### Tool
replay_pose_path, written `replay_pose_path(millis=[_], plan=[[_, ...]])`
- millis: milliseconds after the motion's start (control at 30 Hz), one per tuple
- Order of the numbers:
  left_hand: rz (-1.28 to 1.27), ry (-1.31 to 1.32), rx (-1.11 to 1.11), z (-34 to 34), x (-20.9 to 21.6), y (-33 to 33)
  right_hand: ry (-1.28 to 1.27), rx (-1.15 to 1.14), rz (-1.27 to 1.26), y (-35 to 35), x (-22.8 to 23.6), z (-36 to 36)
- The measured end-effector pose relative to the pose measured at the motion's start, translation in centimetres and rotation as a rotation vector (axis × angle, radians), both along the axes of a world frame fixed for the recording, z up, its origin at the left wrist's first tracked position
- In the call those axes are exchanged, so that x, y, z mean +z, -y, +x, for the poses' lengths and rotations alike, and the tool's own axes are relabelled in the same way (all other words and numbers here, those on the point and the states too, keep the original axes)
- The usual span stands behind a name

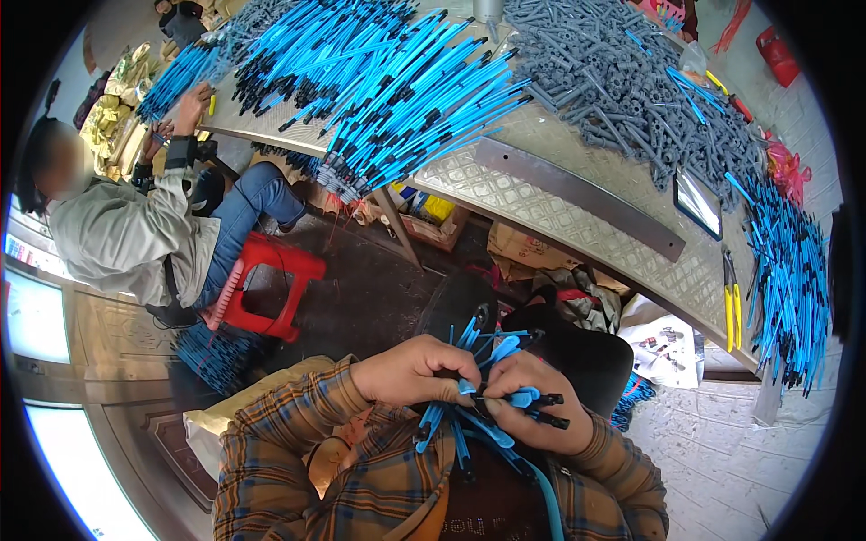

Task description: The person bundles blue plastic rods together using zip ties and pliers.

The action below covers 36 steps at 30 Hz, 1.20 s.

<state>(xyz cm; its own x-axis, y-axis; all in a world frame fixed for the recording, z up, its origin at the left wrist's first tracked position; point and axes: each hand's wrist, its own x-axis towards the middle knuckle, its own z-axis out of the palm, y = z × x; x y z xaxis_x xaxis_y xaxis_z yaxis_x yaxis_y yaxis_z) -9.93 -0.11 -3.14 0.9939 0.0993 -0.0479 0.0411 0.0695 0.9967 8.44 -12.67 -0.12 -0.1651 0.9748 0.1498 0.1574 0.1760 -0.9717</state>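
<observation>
Over my lap, my left hand pinches the end of a blue strip between thumb and forefinger. Close against it, my right hand has its fingers closed around several blue strips with black ends. More strips of the same kind fan out below and above both hands. Where the thumbs meet, something small and dark shows, too hidden to name. Both hands are bent inward and nearly touch.
The table ahead bears a heap of blue strips, grey plastic tubes, a flat metal bar, a dark-framed phone and yellow-handled pliers. At left a co-worker sits on a red stool.
</observation>
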Motion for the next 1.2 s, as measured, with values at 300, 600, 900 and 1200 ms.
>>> replay_pose_path(millis=[300, 600, 900, 1200], plan=[[0.073, -0.033, -0.006, -0.4, -0.7, 0.5, -0.009, 0.084, 0.055, 0.0, 0.1, -0.1], [0.372, 0.19, 0.338, -0.6, 0.7, 2.1, 0.081, -0.002, 0.148, 0.6, -1.8, -0.3], [0.279, 0.101, 0.364, -1.3, 0.1, 2.1, 0.092, -0.029, 0.197, 0.2, -1.4, -0.8], [-0.14, 0.039, 0.314, -1.4, 2.1, 2.7, 0.085, -0.122, 0.241, 0.8, -4.8, -0.8]])
